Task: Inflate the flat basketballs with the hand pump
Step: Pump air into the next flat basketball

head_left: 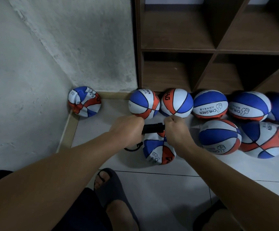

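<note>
Head view: left hand [128,130] and right hand [175,130], arms extended, each clamped on black hand pump [153,128] above flat basketball [158,150] on floor [152,189], near wall corner.

the hand pump [153,128] at the centre has a matt black plastic handle, and the flat basketball [158,150] just under it at 6 o'clock is soft, creased rubber with a dull pebbled skin, like the crumpled ball [84,101] at 9 o'clock. the shelf unit [215,50] at 1 o'clock looks like dark brown wood-grain laminate, smooth and matt. the wall [43,47] at 10 o'clock is rough, patchy whitewashed plaster, and the floor [160,189] at 6 o'clock is smooth pale tile with a faint sheen.
</note>
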Available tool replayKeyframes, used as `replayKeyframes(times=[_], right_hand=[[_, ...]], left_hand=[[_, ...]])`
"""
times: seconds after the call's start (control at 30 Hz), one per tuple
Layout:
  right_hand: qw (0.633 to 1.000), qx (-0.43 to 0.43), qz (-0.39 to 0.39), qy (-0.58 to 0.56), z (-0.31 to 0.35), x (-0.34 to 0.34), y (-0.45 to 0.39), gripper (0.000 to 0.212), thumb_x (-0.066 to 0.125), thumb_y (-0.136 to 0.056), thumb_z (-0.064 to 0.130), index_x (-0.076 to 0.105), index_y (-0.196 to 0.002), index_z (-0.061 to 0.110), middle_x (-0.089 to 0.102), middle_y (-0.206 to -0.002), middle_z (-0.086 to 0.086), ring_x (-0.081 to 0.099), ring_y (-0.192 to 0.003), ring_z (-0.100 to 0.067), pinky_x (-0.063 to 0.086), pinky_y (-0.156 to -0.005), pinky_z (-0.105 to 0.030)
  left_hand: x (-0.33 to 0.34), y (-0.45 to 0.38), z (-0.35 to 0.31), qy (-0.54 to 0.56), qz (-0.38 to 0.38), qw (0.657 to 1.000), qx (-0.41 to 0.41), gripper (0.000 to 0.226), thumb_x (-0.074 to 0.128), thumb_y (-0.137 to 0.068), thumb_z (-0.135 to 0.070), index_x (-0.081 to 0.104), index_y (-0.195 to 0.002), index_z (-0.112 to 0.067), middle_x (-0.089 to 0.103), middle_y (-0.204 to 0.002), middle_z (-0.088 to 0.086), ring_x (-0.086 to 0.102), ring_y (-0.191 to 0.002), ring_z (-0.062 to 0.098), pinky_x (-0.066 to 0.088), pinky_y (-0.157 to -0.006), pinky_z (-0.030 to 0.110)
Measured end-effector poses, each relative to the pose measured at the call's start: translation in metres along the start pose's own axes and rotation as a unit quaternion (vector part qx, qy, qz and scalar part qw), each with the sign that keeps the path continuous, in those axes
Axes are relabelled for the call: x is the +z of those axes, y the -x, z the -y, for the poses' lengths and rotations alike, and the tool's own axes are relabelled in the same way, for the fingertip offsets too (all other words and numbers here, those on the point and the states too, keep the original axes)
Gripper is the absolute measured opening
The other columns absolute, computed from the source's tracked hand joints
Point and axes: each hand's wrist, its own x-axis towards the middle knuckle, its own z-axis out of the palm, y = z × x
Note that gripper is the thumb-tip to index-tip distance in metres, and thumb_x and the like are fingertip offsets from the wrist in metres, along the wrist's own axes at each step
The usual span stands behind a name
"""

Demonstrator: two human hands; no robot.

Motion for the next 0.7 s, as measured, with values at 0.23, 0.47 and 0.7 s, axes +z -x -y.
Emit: replayKeyframes(times=[0.23, 0.47, 0.7], right_hand=[[0.999, 0.004, 0.029, -0.023, 0.019, -0.017, 0.002, 0.023, 0.048, -0.104, 0.021, 0.056, -0.083, 0.017, 0.048, -0.065, -0.002, 0.046, -0.058, -0.020, 0.041, -0.051, -0.033], [0.993, 0.088, -0.058, -0.055, 0.014, -0.077, -0.027, 0.016, 0.052, -0.090, 0.015, 0.046, -0.076, 0.016, 0.038, -0.060, -0.005, 0.032, -0.052, -0.020, 0.028, -0.050, -0.033], [0.998, 0.027, -0.048, -0.005, 0.008, -0.044, -0.020, 0.021, 0.043, -0.100, 0.010, 0.049, -0.080, 0.012, 0.043, -0.069, -0.001, 0.038, -0.056, -0.015, 0.036, -0.046, -0.024]], left_hand=[[-0.010, -0.006, -0.002, 0.009, -0.036, 0.999, 0.021, 0.013, 0.070, -0.097, -0.028, 0.068, -0.089, -0.018, 0.058, -0.070, -0.004, 0.052, -0.058, 0.014, 0.037, -0.052, 0.028], [-0.011, -0.008, 0.033, -0.013, -0.033, 0.999, -0.017, 0.023, 0.068, -0.097, -0.033, 0.062, -0.076, -0.024, 0.060, -0.068, -0.004, 0.052, -0.055, 0.012, 0.027, -0.048, 0.028], [-0.005, -0.010, 0.012, 0.024, -0.016, 1.000, -0.004, 0.015, 0.066, -0.099, -0.026, 0.068, -0.087, -0.018, 0.057, -0.070, -0.004, 0.048, -0.056, 0.011, 0.027, -0.048, 0.027]])
